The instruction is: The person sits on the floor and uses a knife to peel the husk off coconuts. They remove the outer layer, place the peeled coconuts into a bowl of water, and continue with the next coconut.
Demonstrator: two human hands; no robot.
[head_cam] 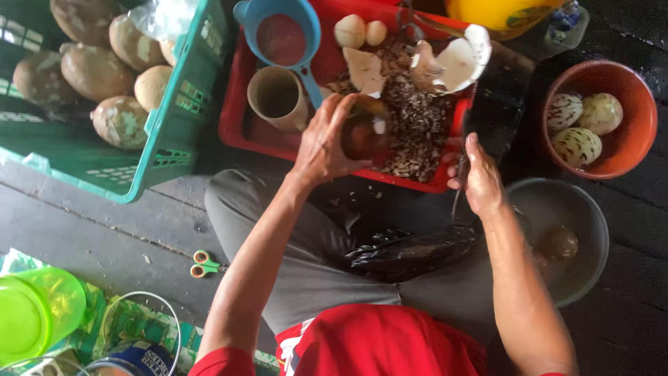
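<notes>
The red tray and green crate look like hard, moulded plastic. The floor is worn, matt grey wood. The basin looks like dull metal; the black bag is glossy, crinkled plastic.

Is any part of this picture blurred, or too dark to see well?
Head view: the left hand and the brown thing it holds are motion-blurred; the right hand is sharper; the floor at right is very dark; the yellow tub glares slightly.

Left hand grips brown fruit over red crate; right hand holds knife.
</notes>
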